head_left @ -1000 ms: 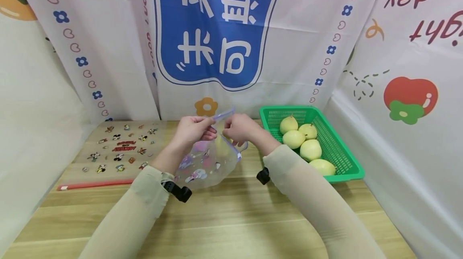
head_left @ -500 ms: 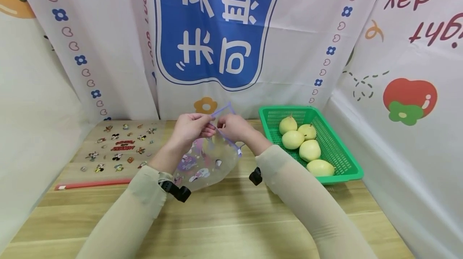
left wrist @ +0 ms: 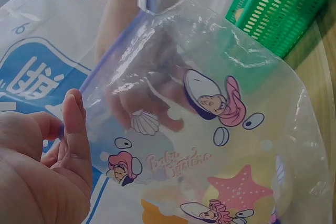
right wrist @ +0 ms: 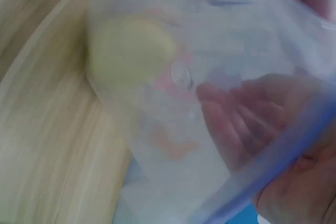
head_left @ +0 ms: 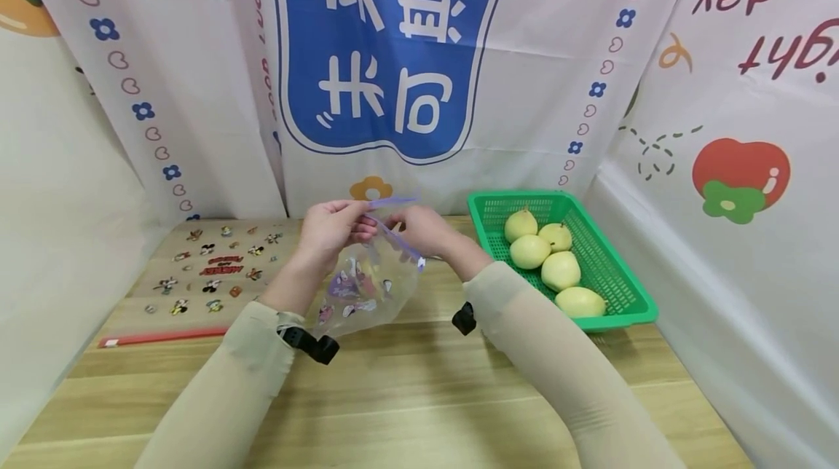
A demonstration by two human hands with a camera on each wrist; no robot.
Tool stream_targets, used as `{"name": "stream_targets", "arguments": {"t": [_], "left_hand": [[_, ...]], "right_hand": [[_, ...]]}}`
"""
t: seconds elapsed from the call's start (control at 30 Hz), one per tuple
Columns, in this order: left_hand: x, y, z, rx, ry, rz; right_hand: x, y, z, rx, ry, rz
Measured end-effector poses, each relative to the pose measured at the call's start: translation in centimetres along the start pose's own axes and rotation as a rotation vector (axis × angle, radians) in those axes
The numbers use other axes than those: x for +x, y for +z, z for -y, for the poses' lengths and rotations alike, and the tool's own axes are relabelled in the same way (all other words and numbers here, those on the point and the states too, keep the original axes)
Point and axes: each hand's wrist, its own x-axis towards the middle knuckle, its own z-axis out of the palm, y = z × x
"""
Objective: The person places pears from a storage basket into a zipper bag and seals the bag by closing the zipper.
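Note:
A clear zip bag (head_left: 350, 301) with purple closure strips and cartoon prints hangs between both hands at the table's middle. My left hand (head_left: 331, 229) pinches its mouth by the purple edge. My right hand (head_left: 422, 229) reaches past the other strip into the mouth. Seen through the film in the right wrist view, its fingers (right wrist: 231, 119) are loosely bent with nothing between them. A pale yellow pear (right wrist: 131, 51) shows inside the bag, blurred by the film; in the left wrist view the starfish print (left wrist: 241, 188) partly covers it.
To the right stands a green plastic basket (head_left: 623, 276) with several yellow-green pears (head_left: 561, 270). A second clear bag (head_left: 223, 294) with cartoon prints and a red strip (head_left: 164, 336) lies flat at the left. Printed cloth (head_left: 524, 90) encloses the wooden table (head_left: 393, 411).
Both hands and the bag have shifted slightly left. The right hand has moved deeper toward the bag's mouth, and the bag's top strip has tilted lower.

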Motion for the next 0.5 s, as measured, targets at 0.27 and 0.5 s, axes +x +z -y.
{"name": "stream_targets", "arguments": {"t": [0.27, 0.5], "left_hand": [[0.1, -1.2, 0.3, 0.010, -0.027, -0.025], [-0.1, -1.4, 0.4, 0.028, -0.040, -0.015]], "right_hand": [[-1.9, -2.0, -1.2, 0.116, -0.046, -0.011], [-4.1, -4.6, -3.1, 0.097, -0.048, -0.048]]}}
